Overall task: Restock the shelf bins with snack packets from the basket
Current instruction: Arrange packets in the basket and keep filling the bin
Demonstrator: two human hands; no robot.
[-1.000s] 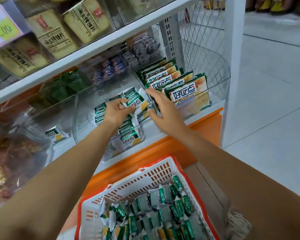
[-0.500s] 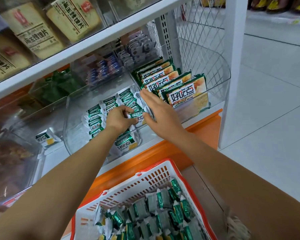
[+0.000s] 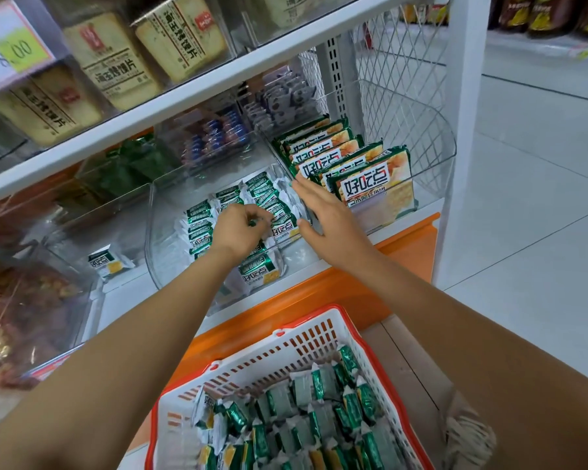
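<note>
A clear shelf bin (image 3: 157,245) holds rows of small green-and-white snack packets (image 3: 201,228). My left hand (image 3: 240,228) is inside it, fingers curled among the packets of the middle row; whether it pinches one is hidden. My right hand (image 3: 323,212) has straight fingers laid against the right-hand row of packets (image 3: 265,195) by the bin's right wall. Below, a white basket (image 3: 286,351) with an orange rim holds several more of the same packets (image 3: 302,418).
A neighbouring bin to the right holds larger green cracker packs (image 3: 370,184). The left bin holds a single small packet (image 3: 107,262). An upper shelf (image 3: 184,96) with tan boxes overhangs. An orange base ledge (image 3: 336,290) runs below the bins; tiled floor lies to the right.
My left hand has lowered a packet into the middle row and curled down among the packets. My right hand has shifted slightly and now lies flat against the right row.
</note>
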